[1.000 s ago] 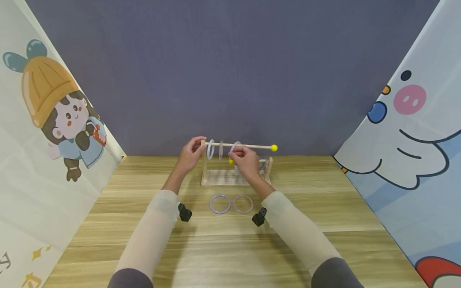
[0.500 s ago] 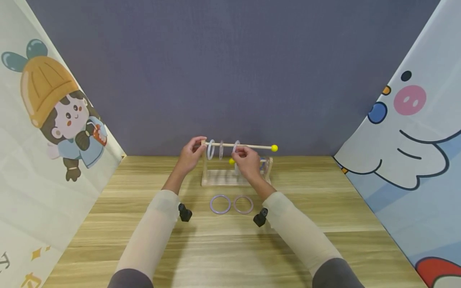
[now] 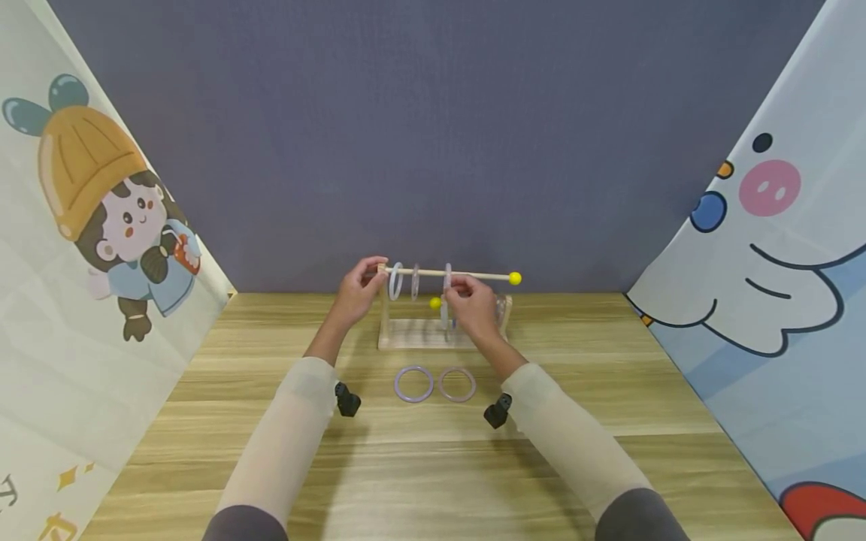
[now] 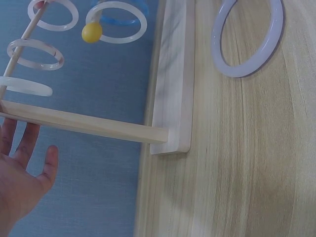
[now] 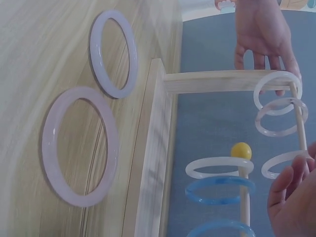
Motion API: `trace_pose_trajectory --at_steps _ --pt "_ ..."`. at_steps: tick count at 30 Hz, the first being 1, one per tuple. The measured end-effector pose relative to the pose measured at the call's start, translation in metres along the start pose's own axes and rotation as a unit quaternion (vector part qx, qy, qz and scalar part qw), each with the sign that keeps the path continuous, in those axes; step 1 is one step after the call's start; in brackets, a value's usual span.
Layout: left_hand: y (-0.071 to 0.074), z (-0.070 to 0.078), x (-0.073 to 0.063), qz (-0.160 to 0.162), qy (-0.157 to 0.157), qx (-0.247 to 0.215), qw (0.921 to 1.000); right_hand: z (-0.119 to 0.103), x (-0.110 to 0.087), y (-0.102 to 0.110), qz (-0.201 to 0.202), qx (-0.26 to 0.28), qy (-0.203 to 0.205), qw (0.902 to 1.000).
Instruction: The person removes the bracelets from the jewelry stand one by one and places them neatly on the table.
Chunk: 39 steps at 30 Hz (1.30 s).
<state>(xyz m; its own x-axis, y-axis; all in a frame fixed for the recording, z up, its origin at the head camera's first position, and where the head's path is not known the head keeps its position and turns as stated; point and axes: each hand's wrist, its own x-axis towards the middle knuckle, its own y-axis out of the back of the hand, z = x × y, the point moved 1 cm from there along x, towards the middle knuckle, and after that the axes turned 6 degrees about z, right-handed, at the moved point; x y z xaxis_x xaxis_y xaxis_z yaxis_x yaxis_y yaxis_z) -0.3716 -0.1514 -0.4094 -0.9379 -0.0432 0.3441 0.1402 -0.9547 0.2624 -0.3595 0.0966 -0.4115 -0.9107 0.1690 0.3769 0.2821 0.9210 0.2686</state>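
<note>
A wooden bangle rack [image 3: 413, 333] stands at the table's back edge. My left hand [image 3: 358, 291] holds the top of its left post, thumb and fingers to either side; the left wrist view shows the other fingers extended. On the upper rod [image 3: 483, 276], tipped with a yellow ball, hang a white bangle [image 3: 395, 282] and a pale translucent bangle [image 3: 416, 282]. My right hand [image 3: 476, 306] pinches a pale lilac bangle [image 3: 448, 272] farther right on that rod. The right wrist view shows a white bangle [image 5: 219, 162] and blue bangles [image 5: 219, 190] on the lower rod.
A purple bangle [image 3: 396, 384] and a pinkish bangle [image 3: 442, 384] lie flat on the wooden table [image 3: 433, 466], in front of the rack. A dark grey wall [image 3: 433, 150] rises close behind, with cartoon-printed panels at both sides.
My right hand has shifted slightly right, and the lilac bangle has moved right along the upper rod, now hanging more edge-on. The left hand has stayed on the post.
</note>
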Motion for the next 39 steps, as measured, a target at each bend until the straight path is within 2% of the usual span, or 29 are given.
trace_pose_trajectory --at_steps 12,16,20,23,30,39 --pt "0.001 0.001 0.000 -0.013 0.016 0.010 0.9997 0.006 0.002 0.014 0.018 -0.015 0.017 0.9996" --pt "0.003 0.019 -0.007 -0.017 0.016 0.018 0.9996 0.007 0.003 0.019 0.027 -0.003 0.025 0.9993" --pt "0.002 0.015 -0.007 -0.013 0.005 0.011 0.9998 0.009 0.005 0.025 0.026 0.005 0.027 0.9993" --pt "0.001 -0.001 -0.001 -0.009 0.001 0.005 0.9999 0.013 0.006 0.029 0.024 0.003 0.021 0.9995" --pt "0.001 -0.001 0.000 -0.008 0.000 0.002 1.0000 0.014 0.006 0.039 0.023 -0.003 0.004 0.9997" --pt "0.002 -0.004 0.001 -0.005 -0.002 0.009 0.9999 0.018 0.011 0.051 0.032 -0.015 0.003 0.9994"
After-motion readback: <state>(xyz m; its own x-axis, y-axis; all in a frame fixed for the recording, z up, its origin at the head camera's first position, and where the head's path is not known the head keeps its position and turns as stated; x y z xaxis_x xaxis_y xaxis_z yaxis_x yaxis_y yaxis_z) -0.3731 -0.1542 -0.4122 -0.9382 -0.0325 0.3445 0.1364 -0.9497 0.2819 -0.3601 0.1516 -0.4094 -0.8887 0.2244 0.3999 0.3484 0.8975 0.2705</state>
